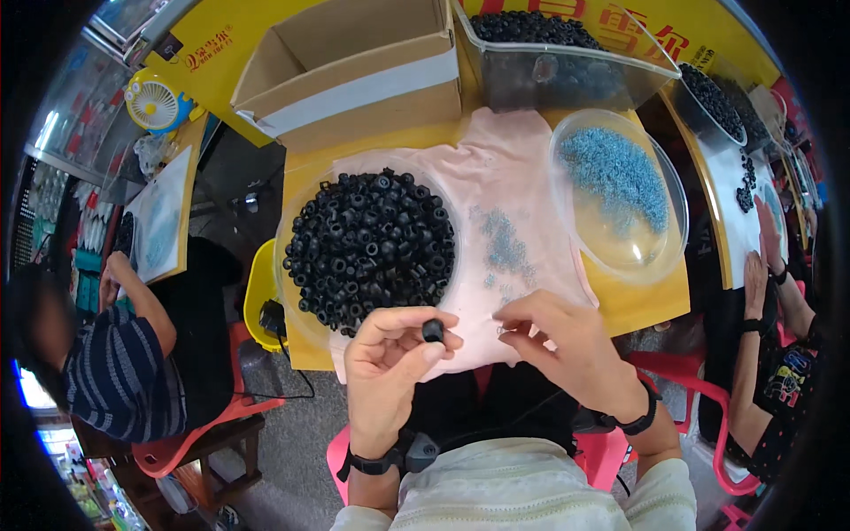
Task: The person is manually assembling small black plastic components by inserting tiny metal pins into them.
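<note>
My left hand (390, 367) pinches a small round black plastic piece (433, 331) between thumb and fingers, just past the near rim of a round clear tray. My right hand (567, 347) is closed in a pinch on a tiny shiny metal piece (501, 330), a short gap to the right of the black piece. The clear tray (280, 265) holds a heap of similar black plastic pieces (367, 243), many with holes. On the pink cloth (443, 168) beyond my hands lies a loose scatter of tiny blue-grey metal pieces (505, 248).
A clear round container (611, 257) at right holds more tiny blue-grey pieces. Behind stand an open cardboard box (354, 88) and a clear bin (567, 88) of black pieces. A yellow bucket (257, 301) is below the table's left edge. People sit at tables on both sides.
</note>
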Action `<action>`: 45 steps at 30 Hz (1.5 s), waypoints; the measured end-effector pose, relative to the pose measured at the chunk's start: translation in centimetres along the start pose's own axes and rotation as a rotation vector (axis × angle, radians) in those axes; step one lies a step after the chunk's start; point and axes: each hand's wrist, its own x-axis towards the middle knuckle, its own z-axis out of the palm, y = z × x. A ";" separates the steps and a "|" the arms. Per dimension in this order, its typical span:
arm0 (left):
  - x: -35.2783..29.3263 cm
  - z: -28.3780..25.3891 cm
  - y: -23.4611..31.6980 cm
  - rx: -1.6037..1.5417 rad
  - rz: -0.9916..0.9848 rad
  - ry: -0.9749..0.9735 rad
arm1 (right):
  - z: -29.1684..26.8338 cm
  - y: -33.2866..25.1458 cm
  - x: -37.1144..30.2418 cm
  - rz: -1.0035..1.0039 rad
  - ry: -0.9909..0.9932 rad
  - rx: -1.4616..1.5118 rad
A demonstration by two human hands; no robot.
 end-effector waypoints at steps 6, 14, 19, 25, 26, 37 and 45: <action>-1.7 1.5 -1.6 -0.185 -0.059 -0.135 | -1.0 -0.1 -1.4 0.054 0.105 0.125; -3.2 3.2 -2.0 0.078 -0.068 -0.090 | -2.7 -1.2 -4.1 0.119 0.150 0.569; -3.7 4.5 -2.3 -0.010 -0.114 -0.079 | -2.8 -1.4 -5.2 0.179 0.163 0.717; -3.3 3.6 -3.5 -0.060 -0.006 -0.188 | -2.1 -0.3 -5.0 0.043 0.134 0.606; -3.2 3.6 -3.5 -0.039 0.006 -0.194 | -2.1 -0.3 -4.8 0.023 0.117 0.570; -2.0 3.3 -4.0 0.117 0.008 -0.204 | -1.2 0.9 -3.8 0.059 0.146 0.512; -1.9 3.0 -3.8 0.085 -0.037 -0.217 | -0.8 1.2 -3.4 0.094 0.158 0.582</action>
